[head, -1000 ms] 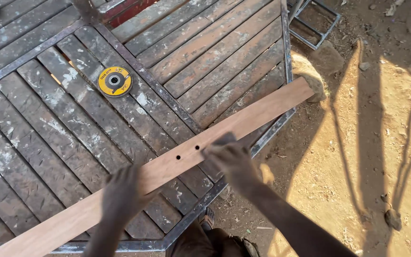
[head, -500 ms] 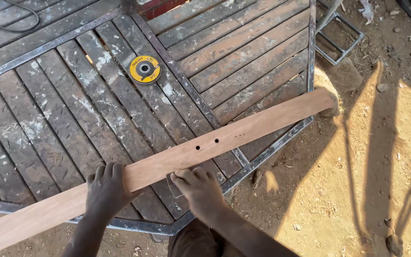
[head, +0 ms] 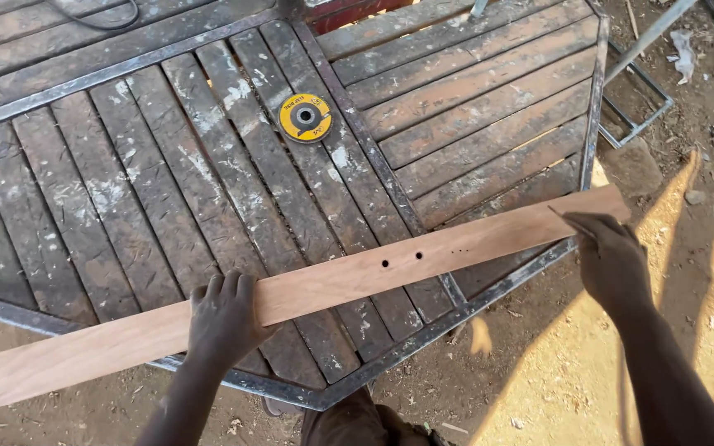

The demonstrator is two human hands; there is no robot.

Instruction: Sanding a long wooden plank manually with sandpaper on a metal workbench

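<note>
Visibly, left hand point(head: 223, 318) presses flat and right hand point(head: 613, 260) pinches one plank point(head: 332, 285) with two holes.

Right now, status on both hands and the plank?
Left hand flat on plank, pressing it to the table. Right hand at the plank's right end, holding a thin stick. Yellow disc lies apart, nothing in the way.
</note>
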